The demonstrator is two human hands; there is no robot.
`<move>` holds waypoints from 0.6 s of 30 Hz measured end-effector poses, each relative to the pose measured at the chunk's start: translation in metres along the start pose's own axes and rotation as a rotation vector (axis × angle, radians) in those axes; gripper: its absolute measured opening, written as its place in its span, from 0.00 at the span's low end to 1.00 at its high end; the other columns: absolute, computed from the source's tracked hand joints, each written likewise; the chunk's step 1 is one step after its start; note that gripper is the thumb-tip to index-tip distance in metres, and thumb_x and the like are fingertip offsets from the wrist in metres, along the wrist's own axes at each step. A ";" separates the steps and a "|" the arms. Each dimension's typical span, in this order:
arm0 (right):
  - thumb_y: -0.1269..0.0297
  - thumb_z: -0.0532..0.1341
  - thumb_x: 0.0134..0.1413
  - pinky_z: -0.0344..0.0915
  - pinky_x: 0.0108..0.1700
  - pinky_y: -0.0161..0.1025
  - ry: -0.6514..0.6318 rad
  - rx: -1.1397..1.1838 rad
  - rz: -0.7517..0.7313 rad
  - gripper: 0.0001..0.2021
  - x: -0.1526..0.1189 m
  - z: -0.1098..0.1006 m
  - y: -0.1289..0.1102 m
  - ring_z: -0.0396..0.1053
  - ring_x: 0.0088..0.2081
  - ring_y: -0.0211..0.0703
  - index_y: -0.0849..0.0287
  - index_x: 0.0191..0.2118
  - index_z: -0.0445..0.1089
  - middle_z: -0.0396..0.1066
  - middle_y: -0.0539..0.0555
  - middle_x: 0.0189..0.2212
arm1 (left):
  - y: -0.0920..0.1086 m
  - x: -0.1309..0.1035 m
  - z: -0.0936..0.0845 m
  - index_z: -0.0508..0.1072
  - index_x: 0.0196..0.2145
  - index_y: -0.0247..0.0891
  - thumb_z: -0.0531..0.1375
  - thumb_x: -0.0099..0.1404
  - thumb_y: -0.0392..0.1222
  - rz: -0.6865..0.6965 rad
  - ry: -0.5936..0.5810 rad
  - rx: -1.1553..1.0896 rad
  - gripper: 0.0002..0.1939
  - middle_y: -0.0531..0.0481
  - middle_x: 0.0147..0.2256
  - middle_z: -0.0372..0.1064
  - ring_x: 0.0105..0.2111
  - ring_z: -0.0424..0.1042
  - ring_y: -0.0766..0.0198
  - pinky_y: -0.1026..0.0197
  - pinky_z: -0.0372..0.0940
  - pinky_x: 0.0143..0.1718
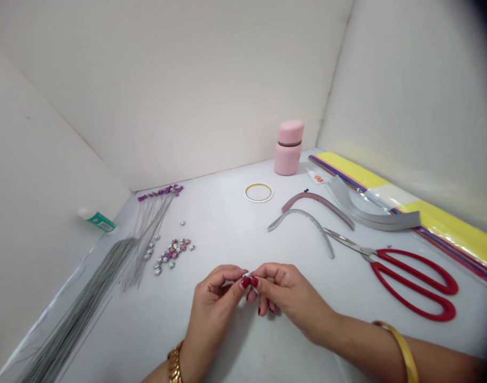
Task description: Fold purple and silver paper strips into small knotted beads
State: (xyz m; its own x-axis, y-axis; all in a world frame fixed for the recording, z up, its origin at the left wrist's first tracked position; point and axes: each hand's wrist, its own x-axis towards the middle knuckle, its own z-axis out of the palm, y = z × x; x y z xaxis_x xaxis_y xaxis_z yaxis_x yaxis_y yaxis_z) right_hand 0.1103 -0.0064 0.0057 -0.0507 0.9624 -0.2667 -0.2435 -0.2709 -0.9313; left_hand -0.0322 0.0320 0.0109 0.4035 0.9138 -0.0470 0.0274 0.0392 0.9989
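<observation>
My left hand (217,300) and my right hand (291,298) meet low in the middle of the view, thumbs and fingertips pinched together. Between them is a tiny silvery-white piece (247,275) that looks like a folded paper star, mostly covered by the fingertips. To the left lies a loose pile of small paper stars (175,248) in silver, pink and purple. Right of my hands, a silver paper strip (307,214) and a pinkish strip (319,198) curve on the table. Wide scissors with red handles (417,276) lie with their blades toward the strips.
Grey wire stems (83,298) fill the left side, some tipped with purple stars (161,192). A tape ring (258,192) and a pink flask (289,149) stand farther back. Grey strips (371,215), a white tube (317,177) and colored paper packs (459,223) line the right. A green-labelled tube (99,221) is left.
</observation>
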 end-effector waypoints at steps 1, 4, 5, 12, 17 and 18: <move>0.53 0.61 0.46 0.52 0.19 0.29 0.001 -0.011 0.003 0.15 0.000 0.000 0.000 0.61 0.17 0.30 0.63 0.26 0.68 0.69 0.49 0.20 | 0.000 0.000 0.001 0.73 0.26 0.34 0.60 0.55 0.36 -0.032 0.019 -0.011 0.03 0.52 0.24 0.69 0.26 0.67 0.68 0.67 0.63 0.30; 0.55 0.60 0.47 0.52 0.19 0.28 -0.004 -0.059 0.002 0.14 0.000 0.001 0.000 0.61 0.17 0.30 0.63 0.25 0.68 0.67 0.48 0.18 | 0.000 -0.001 0.002 0.72 0.27 0.34 0.60 0.56 0.37 -0.130 0.056 -0.062 0.04 0.53 0.21 0.69 0.24 0.67 0.69 0.68 0.62 0.29; 0.56 0.60 0.48 0.52 0.19 0.28 -0.008 -0.070 -0.002 0.13 0.000 0.001 0.000 0.61 0.17 0.30 0.63 0.25 0.68 0.67 0.48 0.18 | -0.001 -0.001 0.002 0.72 0.27 0.34 0.60 0.57 0.37 -0.150 0.063 -0.078 0.04 0.53 0.21 0.69 0.24 0.67 0.70 0.68 0.62 0.28; 0.60 0.58 0.51 0.55 0.22 0.29 -0.033 -0.126 -0.047 0.11 -0.002 0.001 0.000 0.62 0.19 0.31 0.63 0.25 0.68 0.66 0.48 0.17 | -0.001 0.000 0.004 0.71 0.26 0.33 0.60 0.56 0.37 -0.181 0.078 -0.130 0.05 0.53 0.19 0.69 0.23 0.66 0.70 0.69 0.60 0.27; 0.61 0.56 0.53 0.57 0.24 0.31 -0.058 -0.147 -0.106 0.11 0.000 0.000 0.004 0.62 0.20 0.32 0.63 0.26 0.68 0.65 0.48 0.18 | -0.003 0.000 0.005 0.71 0.26 0.32 0.60 0.56 0.37 -0.197 0.060 -0.190 0.05 0.53 0.19 0.68 0.22 0.65 0.70 0.68 0.60 0.27; 0.61 0.56 0.53 0.58 0.24 0.31 -0.063 -0.145 -0.109 0.11 0.000 0.000 0.005 0.62 0.20 0.32 0.62 0.26 0.68 0.65 0.48 0.18 | -0.004 0.000 0.005 0.71 0.26 0.32 0.60 0.55 0.37 -0.202 0.056 -0.200 0.05 0.53 0.19 0.68 0.22 0.65 0.70 0.68 0.60 0.27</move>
State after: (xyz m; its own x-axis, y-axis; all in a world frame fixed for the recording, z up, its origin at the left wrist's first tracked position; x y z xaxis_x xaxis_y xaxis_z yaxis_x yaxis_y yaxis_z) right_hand 0.1095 -0.0077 0.0012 -0.0936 0.9841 -0.1507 -0.1094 -0.1606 -0.9809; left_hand -0.0276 0.0301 0.0070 0.3570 0.9000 -0.2501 -0.0811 0.2966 0.9516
